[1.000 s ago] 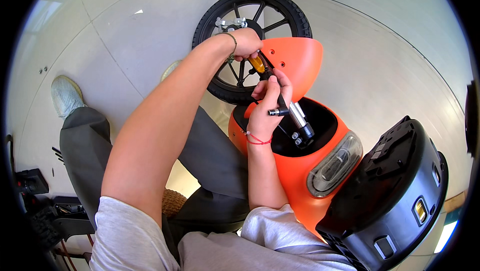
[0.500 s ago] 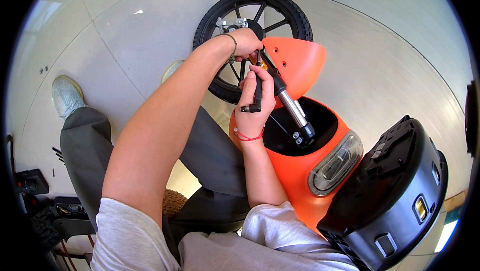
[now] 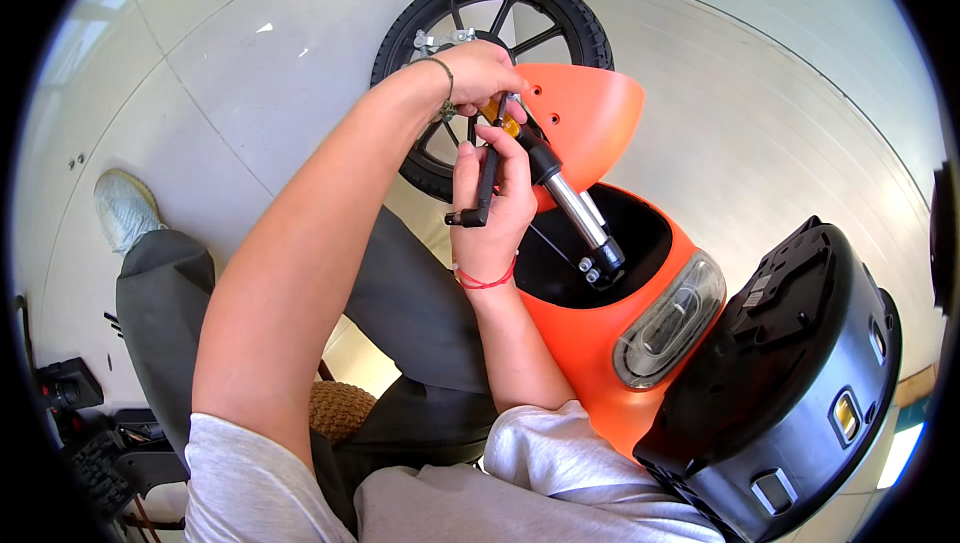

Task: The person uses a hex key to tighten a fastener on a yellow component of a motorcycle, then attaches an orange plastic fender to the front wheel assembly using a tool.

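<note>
My right hand (image 3: 497,193), a red string at its wrist, is closed round a black L-shaped wrench (image 3: 487,183). The wrench's bent end sticks out to the left below my fingers, and its thin end points up toward my other hand. My left hand (image 3: 482,76), palm down, is closed beside the inner edge of the orange fender (image 3: 590,123); what its fingers grip is hidden. Just below it, an amber reflector (image 3: 500,119) shows on the black and silver fork (image 3: 575,203). Behind my left hand lies the black spoked wheel (image 3: 590,28).
The fork runs into the orange body shell (image 3: 570,328), which carries a clear lamp (image 3: 670,318). A large black plastic housing (image 3: 790,383) stands at the right. My shoe (image 3: 127,211) rests on the tiled floor, left. Dark tools (image 3: 70,383) lie at the far left.
The whole view has shifted slightly, so the wheel and fender sit further up and left. My right hand has moved a little left with the wrench. My left hand stays by the fender.
</note>
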`<state>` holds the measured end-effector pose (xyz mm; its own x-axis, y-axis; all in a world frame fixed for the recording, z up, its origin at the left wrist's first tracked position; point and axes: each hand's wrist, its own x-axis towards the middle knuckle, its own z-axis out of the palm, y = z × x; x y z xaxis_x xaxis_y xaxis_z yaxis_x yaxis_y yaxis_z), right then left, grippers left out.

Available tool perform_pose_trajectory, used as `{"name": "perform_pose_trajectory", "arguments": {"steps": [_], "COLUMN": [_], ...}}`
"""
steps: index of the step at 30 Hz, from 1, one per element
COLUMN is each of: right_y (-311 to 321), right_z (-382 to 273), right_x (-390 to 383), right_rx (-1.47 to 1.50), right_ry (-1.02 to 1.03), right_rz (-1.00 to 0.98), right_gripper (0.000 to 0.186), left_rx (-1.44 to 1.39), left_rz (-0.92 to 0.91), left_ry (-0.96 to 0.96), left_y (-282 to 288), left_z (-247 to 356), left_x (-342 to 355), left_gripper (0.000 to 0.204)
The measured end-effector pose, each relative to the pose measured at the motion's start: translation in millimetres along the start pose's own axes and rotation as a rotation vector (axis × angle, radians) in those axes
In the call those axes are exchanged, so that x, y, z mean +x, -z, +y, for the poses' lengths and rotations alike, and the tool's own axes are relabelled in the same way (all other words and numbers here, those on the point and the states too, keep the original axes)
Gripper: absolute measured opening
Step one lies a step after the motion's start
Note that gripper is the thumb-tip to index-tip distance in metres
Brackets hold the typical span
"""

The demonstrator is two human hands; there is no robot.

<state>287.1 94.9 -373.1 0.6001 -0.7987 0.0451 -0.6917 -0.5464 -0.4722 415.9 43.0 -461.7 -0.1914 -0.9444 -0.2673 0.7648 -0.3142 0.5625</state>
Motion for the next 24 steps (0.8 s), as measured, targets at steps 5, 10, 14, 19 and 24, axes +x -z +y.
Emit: {"name": "perform_pose_trajectory", "arguments": {"steps": [5,10,14,19,24], "right_y": [-3.5,-4.7,-4.4,-4.6,-5.2], "right_z": [0.7,2.1,1.6,1.9,2.3], "right_x": [-2.3,-1.7,-2.6,-2.3,-1.6], "right_rx": [-0.001,0.037,0.042,0.038,0.111], "right_ry": [0.061,0.019,0.04,0.028,0.027], "right_rz": [0.014,0.013,-0.009,-0.019,-0.015], "right_gripper": [0.032,0.038,0.039,0.04,0.039], "left_rx": [-0.029,-0.077,-0.085,-0.105,-0.096], "left_rz": [0.019,-0.039,-0.024,-0.057,-0.059], "left_ry": [-0.029,-0.022,-0.016,-0.029,-0.054], "left_y": [-2.5,-0.9,-1.1,-0.3,0.1], "left_z": [2.0,1.8,1.1,-1.3,-3.9], "left_x": [-2.5,-2.8,-1.4,0.6,2.3], "left_gripper": [0.017,0.018,0.018,0.018,0.019]}}
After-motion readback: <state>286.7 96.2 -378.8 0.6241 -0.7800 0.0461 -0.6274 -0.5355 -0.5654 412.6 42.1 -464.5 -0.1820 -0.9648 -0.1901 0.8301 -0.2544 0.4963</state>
